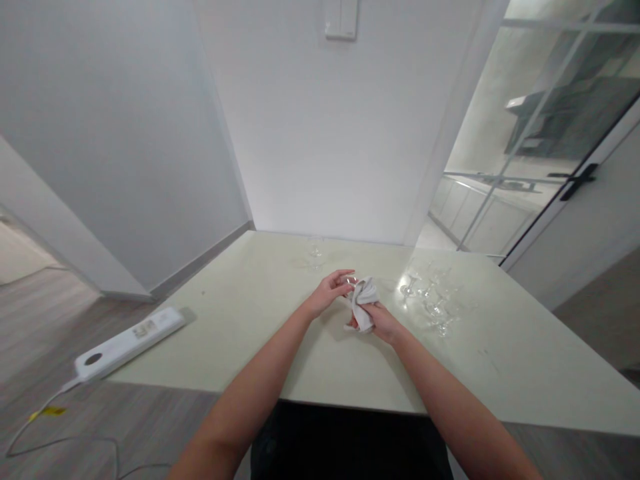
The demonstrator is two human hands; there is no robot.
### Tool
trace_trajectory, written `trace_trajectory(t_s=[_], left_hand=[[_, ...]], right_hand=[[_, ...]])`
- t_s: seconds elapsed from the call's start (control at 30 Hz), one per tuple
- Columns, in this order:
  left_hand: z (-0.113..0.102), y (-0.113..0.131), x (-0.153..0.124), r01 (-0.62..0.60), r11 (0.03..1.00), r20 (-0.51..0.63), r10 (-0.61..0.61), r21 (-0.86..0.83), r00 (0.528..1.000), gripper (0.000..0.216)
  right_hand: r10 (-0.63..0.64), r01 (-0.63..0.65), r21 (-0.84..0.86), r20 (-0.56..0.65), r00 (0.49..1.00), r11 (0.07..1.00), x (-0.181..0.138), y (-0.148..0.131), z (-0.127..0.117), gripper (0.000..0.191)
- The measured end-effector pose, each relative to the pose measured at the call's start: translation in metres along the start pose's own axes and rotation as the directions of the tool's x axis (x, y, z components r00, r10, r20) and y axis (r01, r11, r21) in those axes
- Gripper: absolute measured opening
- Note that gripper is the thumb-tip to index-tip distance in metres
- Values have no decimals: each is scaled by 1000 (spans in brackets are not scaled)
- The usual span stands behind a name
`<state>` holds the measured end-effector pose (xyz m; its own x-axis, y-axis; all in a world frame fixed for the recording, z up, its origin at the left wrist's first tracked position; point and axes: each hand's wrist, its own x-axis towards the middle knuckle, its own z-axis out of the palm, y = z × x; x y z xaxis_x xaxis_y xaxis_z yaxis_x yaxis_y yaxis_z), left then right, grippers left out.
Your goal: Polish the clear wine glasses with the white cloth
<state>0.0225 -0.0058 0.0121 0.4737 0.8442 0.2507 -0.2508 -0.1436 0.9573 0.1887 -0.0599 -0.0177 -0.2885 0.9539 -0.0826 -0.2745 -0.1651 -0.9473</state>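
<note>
Over the middle of a pale table [500, 373], my right hand [383, 322] grips a crumpled white cloth [363, 303]. My left hand [331, 291] holds a small clear glass [350, 281] against the cloth; most of the glass is hidden by fingers and fabric. Both forearms reach in from the bottom edge of the view.
Several clear glasses [433, 300] stand in a group to the right of my hands. One more clear glass [315, 252] stands farther back near the wall. A white power strip [127, 343] with a cable overhangs the table's left corner. A glass door [540, 133] is at the right.
</note>
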Motion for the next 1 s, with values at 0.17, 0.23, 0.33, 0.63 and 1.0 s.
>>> trace_trajectory(t_s=[0.17, 0.23, 0.33, 0.63, 1.0], left_hand=[[-12, -1, 7, -89, 996, -264, 84, -9, 961, 59], [-17, -1, 8, -135, 991, -311, 122, -21, 943, 62], [-20, 1, 7, -190, 982, -293, 183, 7, 938, 65], [-10, 6, -1, -278, 897, -193, 357, 343, 914, 67], [44, 31, 29, -285, 906, -147, 343, 312, 928, 61]], right_hand=[[-122, 226, 165, -480, 869, 960, 18, 2, -11, 29], [-72, 214, 212, -529, 846, 954, 20, 1, -15, 30], [6, 119, 269, -423, 906, 956, 18, 2, -14, 28], [-34, 116, 191, -388, 921, 975, 23, 10, -11, 25], [1, 43, -470, 95, 996, 882, 5, 13, 5, 41]])
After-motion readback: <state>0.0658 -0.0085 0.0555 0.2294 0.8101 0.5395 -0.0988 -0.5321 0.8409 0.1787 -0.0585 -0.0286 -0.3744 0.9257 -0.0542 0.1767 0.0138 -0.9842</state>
